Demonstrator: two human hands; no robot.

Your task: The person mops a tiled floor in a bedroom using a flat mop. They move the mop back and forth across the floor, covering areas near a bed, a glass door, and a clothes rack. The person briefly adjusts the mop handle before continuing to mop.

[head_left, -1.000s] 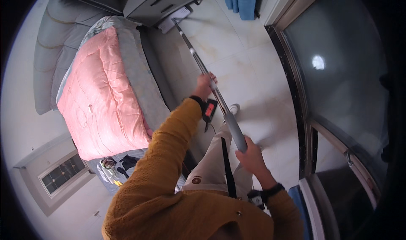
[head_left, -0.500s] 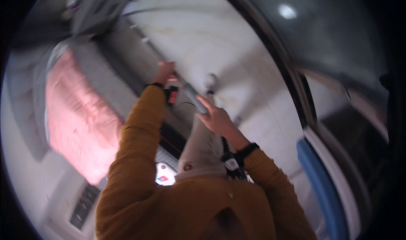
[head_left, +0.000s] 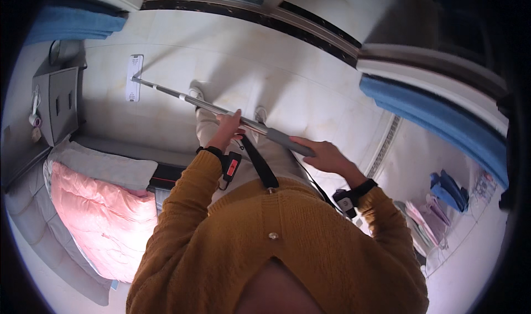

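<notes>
A flat mop [head_left: 221, 111] with a long metal pole slants across in front of my body. Its white rectangular head [head_left: 134, 87] lies on the pale floor at the far left. My left hand [head_left: 228, 130] is closed round the middle of the pole. At the upper end, my right hand [head_left: 327, 158] grips the grey handle sleeve [head_left: 282, 139]. Each wrist carries a dark strap with a small device. My feet in light shoes [head_left: 196, 94] stand just beyond the pole.
To the left is a bed with a pink quilt [head_left: 99, 214], and a grey cabinet [head_left: 60, 106] beyond it. A sliding-door track [head_left: 249, 19] runs along the far side. Blue curtains [head_left: 431, 120] hang right and far left. Folded clothes [head_left: 428, 220] lie at the right.
My view has turned, so the bed sits lower left and the door track runs across the top. The mop head has come into view. Both hands keep their hold on the pole.
</notes>
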